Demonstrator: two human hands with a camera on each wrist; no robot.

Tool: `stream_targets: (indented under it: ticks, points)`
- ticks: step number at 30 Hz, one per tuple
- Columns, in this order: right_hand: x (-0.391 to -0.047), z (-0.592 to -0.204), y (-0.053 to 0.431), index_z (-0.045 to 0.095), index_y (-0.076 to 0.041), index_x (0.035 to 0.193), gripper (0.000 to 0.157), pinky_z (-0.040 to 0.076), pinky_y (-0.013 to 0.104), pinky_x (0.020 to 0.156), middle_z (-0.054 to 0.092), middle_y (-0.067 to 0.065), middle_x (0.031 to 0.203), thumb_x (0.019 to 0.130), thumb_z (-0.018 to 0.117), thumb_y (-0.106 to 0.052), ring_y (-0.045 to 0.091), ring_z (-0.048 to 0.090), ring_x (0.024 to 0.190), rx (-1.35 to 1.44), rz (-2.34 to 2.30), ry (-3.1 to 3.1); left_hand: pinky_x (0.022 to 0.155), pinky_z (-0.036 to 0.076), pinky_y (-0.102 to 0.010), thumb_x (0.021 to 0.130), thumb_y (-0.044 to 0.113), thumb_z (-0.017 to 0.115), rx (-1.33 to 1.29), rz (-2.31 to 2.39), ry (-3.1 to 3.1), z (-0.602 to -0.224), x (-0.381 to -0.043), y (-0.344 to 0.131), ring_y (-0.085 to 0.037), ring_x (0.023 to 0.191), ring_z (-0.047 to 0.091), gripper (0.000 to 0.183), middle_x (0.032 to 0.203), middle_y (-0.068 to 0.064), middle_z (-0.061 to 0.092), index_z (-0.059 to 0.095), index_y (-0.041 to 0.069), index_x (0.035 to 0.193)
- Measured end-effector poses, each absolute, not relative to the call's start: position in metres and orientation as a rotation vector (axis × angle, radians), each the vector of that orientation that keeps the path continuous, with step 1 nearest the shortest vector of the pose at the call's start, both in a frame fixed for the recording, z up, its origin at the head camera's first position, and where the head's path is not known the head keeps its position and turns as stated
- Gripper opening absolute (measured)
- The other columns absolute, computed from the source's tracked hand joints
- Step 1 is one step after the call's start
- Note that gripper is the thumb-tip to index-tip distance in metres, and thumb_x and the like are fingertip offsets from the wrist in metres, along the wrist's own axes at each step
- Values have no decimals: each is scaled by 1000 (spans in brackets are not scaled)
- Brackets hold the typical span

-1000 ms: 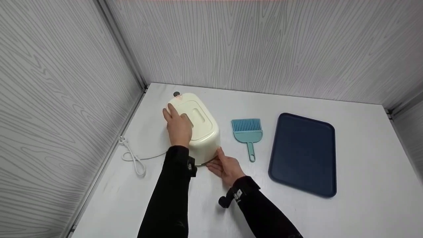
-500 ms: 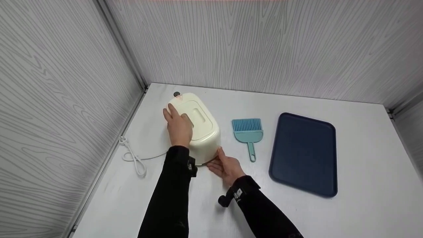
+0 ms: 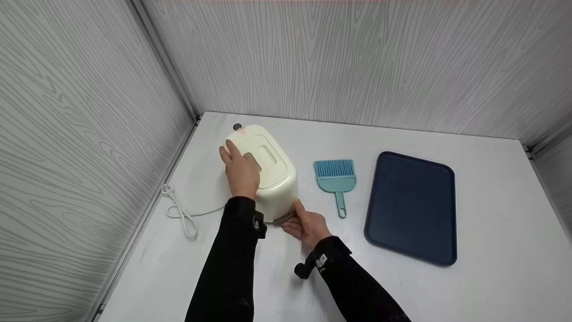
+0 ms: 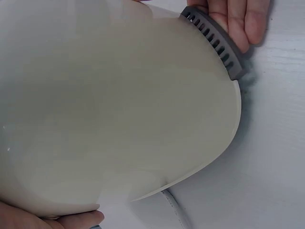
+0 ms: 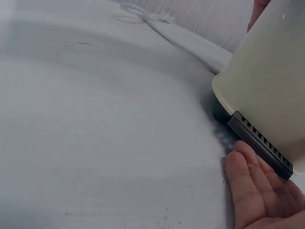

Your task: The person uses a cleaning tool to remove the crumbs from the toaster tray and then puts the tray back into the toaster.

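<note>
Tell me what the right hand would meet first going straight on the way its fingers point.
For the right hand, most likely the grey slotted piece at its fingers, then the cream appliance just beyond; whether the fingertips would slip underneath is unclear.

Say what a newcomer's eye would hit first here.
Probably the glossy cream appliance, left of centre: the left hand lies on its top, the right hand touches a dark slotted piece low on its near end. Next, the navy tray at right, with the teal brush between.
</note>
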State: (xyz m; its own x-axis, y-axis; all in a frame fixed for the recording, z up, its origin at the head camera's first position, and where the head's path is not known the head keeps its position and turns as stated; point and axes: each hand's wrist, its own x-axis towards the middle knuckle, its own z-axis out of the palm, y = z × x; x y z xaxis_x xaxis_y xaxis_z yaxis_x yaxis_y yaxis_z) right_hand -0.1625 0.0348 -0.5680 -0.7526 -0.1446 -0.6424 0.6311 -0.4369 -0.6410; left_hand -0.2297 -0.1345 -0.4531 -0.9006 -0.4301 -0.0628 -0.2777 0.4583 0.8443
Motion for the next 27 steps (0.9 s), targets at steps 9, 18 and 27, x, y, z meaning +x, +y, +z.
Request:
stream_targets:
  ticks: [9,18,27]
  points:
    - [-164,-573,35,67,7,115,51,62,40,86,76,16,89,99,69,-41,26,78,85,669,-2228,1292,97,46,-48,107,18,32,619,-1402,-2536,-453,-232,-136,-40,111,54,67,172,-19,-4,2,10,167]
    - [-162,-571,36,61,8,127,43,61,39,89,76,18,96,105,63,-30,25,77,88,664,-2229,1267,101,46,-49,109,20,32,621,-1383,-2555,-455,-232,-138,-40,118,54,66,172,-19,-4,2,9,167]
    - [-165,-569,34,63,5,130,32,62,41,85,75,20,98,104,64,-14,26,78,87,690,-2212,1324,107,43,-51,110,22,30,610,-1382,-2570,-453,-232,-139,-41,128,50,65,172,-19,-5,1,9,167]
